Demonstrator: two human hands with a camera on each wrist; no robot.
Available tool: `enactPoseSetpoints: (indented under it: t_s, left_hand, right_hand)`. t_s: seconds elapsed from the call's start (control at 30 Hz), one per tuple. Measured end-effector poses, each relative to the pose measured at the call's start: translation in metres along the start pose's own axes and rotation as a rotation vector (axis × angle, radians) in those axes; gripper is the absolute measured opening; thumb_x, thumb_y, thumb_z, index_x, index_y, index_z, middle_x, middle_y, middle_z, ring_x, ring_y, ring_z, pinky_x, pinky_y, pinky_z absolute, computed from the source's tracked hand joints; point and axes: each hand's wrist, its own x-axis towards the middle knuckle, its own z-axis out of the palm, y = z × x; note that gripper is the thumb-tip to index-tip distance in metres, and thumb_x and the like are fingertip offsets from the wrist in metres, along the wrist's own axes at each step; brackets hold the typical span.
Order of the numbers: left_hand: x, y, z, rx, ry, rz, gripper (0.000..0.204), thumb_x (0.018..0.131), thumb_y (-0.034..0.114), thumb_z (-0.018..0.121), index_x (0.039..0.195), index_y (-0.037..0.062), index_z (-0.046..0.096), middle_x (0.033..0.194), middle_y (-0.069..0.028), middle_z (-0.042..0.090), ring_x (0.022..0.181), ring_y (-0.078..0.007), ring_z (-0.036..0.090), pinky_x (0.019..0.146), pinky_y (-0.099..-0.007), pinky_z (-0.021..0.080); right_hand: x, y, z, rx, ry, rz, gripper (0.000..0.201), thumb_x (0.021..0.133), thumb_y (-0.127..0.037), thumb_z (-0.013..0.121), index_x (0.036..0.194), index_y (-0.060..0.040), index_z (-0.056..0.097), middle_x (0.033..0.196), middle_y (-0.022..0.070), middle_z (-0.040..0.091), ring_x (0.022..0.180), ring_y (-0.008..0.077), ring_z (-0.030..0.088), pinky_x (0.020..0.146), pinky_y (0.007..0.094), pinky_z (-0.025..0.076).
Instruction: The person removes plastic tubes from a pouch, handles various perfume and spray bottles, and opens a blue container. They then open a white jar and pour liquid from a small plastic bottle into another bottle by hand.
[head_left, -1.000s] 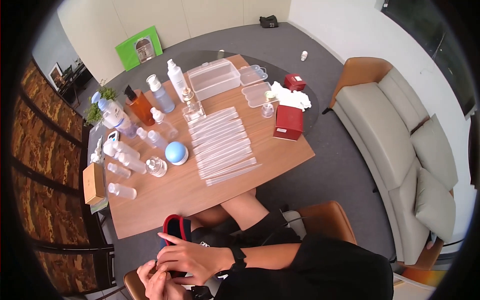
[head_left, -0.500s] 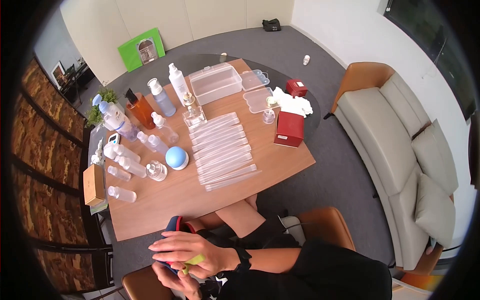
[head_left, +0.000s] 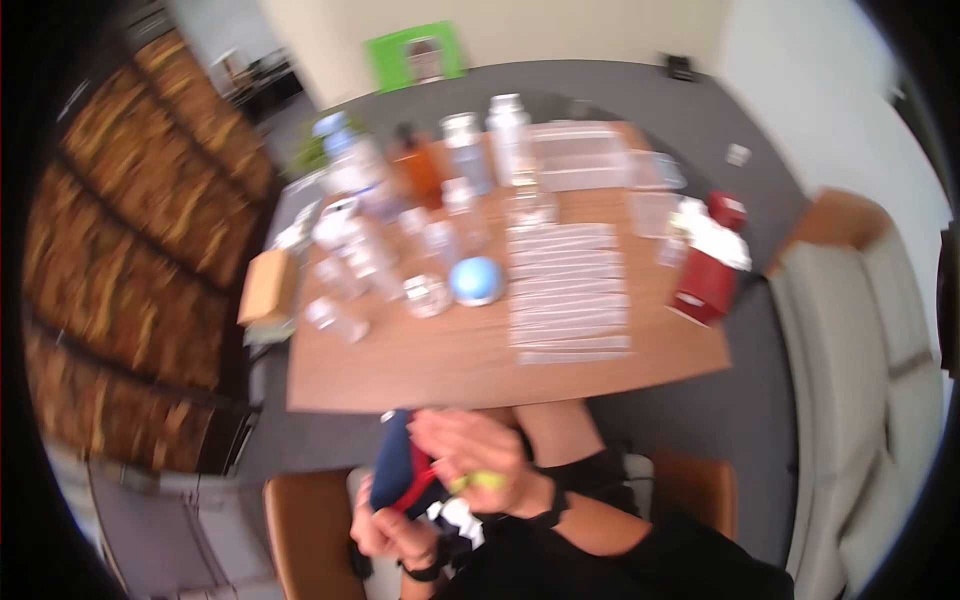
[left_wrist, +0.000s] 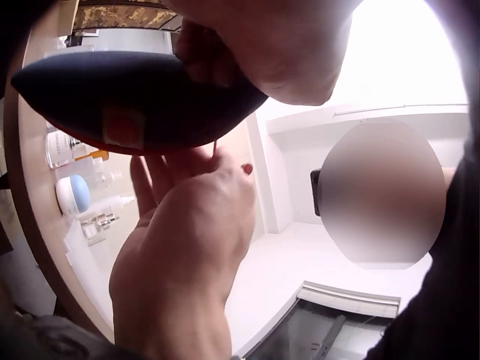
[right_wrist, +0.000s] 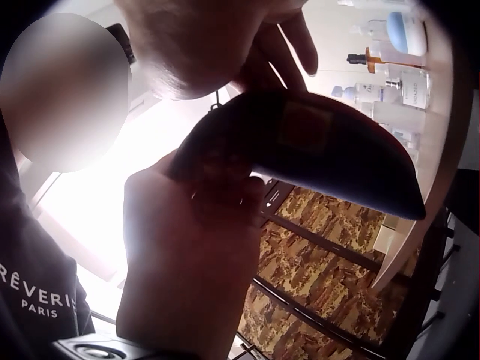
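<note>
A navy zip case with red edging is held over the lap, close to the table's near edge. My left hand grips its lower end, thumb on the outside. Along the red-edged side lies my right hand, its fingers stretched out and a yellow-green strip held near the thumb. Seen from the left wrist, the dark case bears a small square patch, with the right fingers just below it. In the right wrist view a small metal ring sits at the case's edge.
On the wooden table stand several bottles, a blue-lidded jar, a row of clear strips, a clear plastic box and a dark red box. A sofa is at the right; chairs flank the lap.
The view has swung left, so the table appears further right. The case has turned from showing its open mouth to showing its navy outside. The yellow-green strip has come into sight.
</note>
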Motion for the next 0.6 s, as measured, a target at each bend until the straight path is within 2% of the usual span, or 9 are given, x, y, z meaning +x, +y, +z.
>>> enactPoseSetpoints:
  t_s: [0.07, 0.17, 0.2, 0.33, 0.4, 0.43, 0.5, 0.53, 0.6]
  left_hand:
    - [0.019, 0.010, 0.005, -0.168, -0.043, 0.025, 0.057, 0.107, 0.040, 0.060, 0.092, -0.0145, 0.066, 0.082, -0.0247, 0.071, 0.075, -0.0368, 0.070, 0.073, -0.0473, 0.059]
    - [0.032, 0.001, -0.016, -0.506, -0.208, -0.091, 0.047, 0.113, 0.036, 0.048, 0.100, -0.0055, 0.066, 0.095, -0.0181, 0.071, 0.087, -0.0319, 0.069, 0.086, -0.0476, 0.057]
    - [0.036, 0.003, -0.023, -0.480, -0.177, -0.080, 0.047, 0.113, 0.036, 0.048, 0.100, -0.0055, 0.066, 0.095, -0.0181, 0.071, 0.087, -0.0319, 0.069, 0.086, -0.0476, 0.057]
    - [0.046, -0.012, -0.053, -0.749, 0.097, -0.477, 0.046, 0.114, 0.040, 0.042, 0.112, 0.0001, 0.065, 0.106, -0.0160, 0.071, 0.101, -0.0316, 0.068, 0.095, -0.0479, 0.055]
    - [0.052, -0.030, -0.073, -0.741, -0.056, -0.415, 0.043, 0.114, 0.040, 0.043, 0.114, 0.0023, 0.064, 0.108, -0.0151, 0.071, 0.104, -0.0295, 0.067, 0.096, -0.0466, 0.054]
    - [0.053, -0.036, -0.079, -0.731, -0.038, -0.410, 0.043, 0.114, 0.040, 0.043, 0.114, 0.0023, 0.064, 0.108, -0.0151, 0.071, 0.104, -0.0295, 0.067, 0.096, -0.0466, 0.054]
    - [0.054, -0.051, -0.089, -0.748, -0.061, -0.570, 0.037, 0.114, 0.036, 0.046, 0.111, 0.0041, 0.066, 0.103, -0.0129, 0.071, 0.099, -0.0237, 0.068, 0.093, -0.0421, 0.055]
    - [0.056, -0.065, -0.094, -0.826, -0.133, -0.612, 0.034, 0.114, 0.031, 0.049, 0.105, 0.0034, 0.067, 0.101, -0.0108, 0.072, 0.095, -0.0190, 0.067, 0.091, -0.0376, 0.055]
    - [0.063, -0.090, -0.098, -0.740, -0.358, -0.601, 0.034, 0.113, 0.028, 0.050, 0.101, 0.0011, 0.068, 0.099, -0.0085, 0.072, 0.090, -0.0170, 0.066, 0.090, -0.0351, 0.054]
  right_hand:
    - [0.003, 0.003, -0.002, -0.001, -0.040, 0.064, 0.025, 0.100, -0.007, 0.064, 0.120, 0.0012, 0.077, 0.125, 0.0164, 0.076, 0.121, 0.0336, 0.072, 0.106, 0.0487, 0.055]
    - [0.009, 0.006, -0.007, 0.014, -0.078, 0.151, 0.028, 0.101, -0.008, 0.060, 0.122, 0.0016, 0.076, 0.124, 0.0178, 0.077, 0.122, 0.0347, 0.072, 0.107, 0.0481, 0.054]
    - [0.010, 0.008, -0.010, 0.020, -0.093, 0.190, 0.029, 0.102, -0.009, 0.059, 0.122, 0.0020, 0.076, 0.125, 0.0183, 0.076, 0.123, 0.0353, 0.072, 0.108, 0.0479, 0.053]
    - [0.008, 0.017, -0.012, 0.053, -0.091, 0.279, 0.029, 0.104, -0.009, 0.056, 0.121, 0.0055, 0.075, 0.123, 0.0211, 0.076, 0.123, 0.0381, 0.071, 0.109, 0.0468, 0.052]
    - [0.005, 0.018, -0.007, 0.060, -0.095, 0.224, 0.027, 0.104, -0.007, 0.056, 0.118, 0.0078, 0.075, 0.117, 0.0212, 0.078, 0.116, 0.0379, 0.074, 0.102, 0.0449, 0.056]
    - [0.002, 0.016, -0.006, 0.072, -0.112, 0.239, 0.026, 0.104, -0.006, 0.057, 0.116, 0.0082, 0.075, 0.113, 0.0210, 0.079, 0.109, 0.0370, 0.076, 0.097, 0.0435, 0.058]
    - [0.003, 0.011, 0.000, 0.071, -0.094, 0.219, 0.024, 0.105, -0.007, 0.058, 0.111, 0.0084, 0.076, 0.100, 0.0192, 0.080, 0.088, 0.0306, 0.079, 0.079, 0.0374, 0.062]
    - [0.004, 0.008, 0.001, 0.077, -0.102, 0.213, 0.024, 0.105, -0.007, 0.058, 0.111, 0.0084, 0.076, 0.100, 0.0192, 0.080, 0.088, 0.0306, 0.079, 0.079, 0.0374, 0.062]
    - [0.005, 0.003, 0.000, 0.129, -0.128, 0.498, 0.022, 0.106, -0.008, 0.061, 0.108, 0.0077, 0.077, 0.094, 0.0181, 0.080, 0.081, 0.0254, 0.079, 0.073, 0.0338, 0.061]
